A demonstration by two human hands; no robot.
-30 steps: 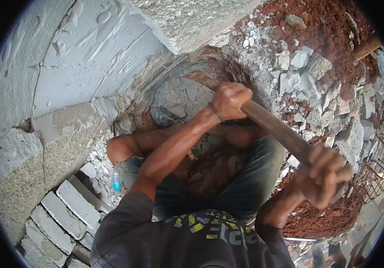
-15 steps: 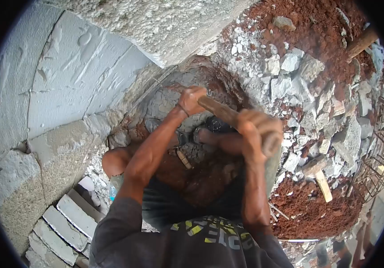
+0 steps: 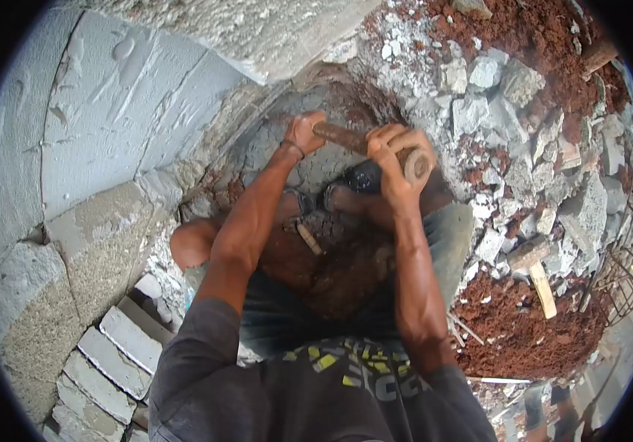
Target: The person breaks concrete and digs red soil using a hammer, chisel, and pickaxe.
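Observation:
A thick wooden pole [image 3: 344, 138] slants across the pit in front of me, its round butt end turned up towards my face. My left hand [image 3: 305, 132] wraps round the pole lower down, at its far left visible part. Near the butt end my right hand [image 3: 399, 156] grips it, with fingers curled over the top. What is fixed at the pole's other end, if anything, stays hidden behind my left hand. Below lies grey, wet-looking soil [image 3: 257, 140], with my sandalled feet [image 3: 337, 199] and a dark round object [image 3: 364, 177] close by.
A concrete block [image 3: 257, 37] overhangs the pit, beside a grey wall [image 3: 110, 125]. Broken rubble [image 3: 493, 118] and red soil [image 3: 523, 324] bank up on the right, where a wooden-handled hammer [image 3: 542, 287] lies. Grey bricks [image 3: 117, 361] are stacked lower left; rebar [image 3: 630, 250] sits far right.
Both hands have moved forward with the pole, away from my body. My right hand has come down and inward, closer to my left. The view has shifted slightly.

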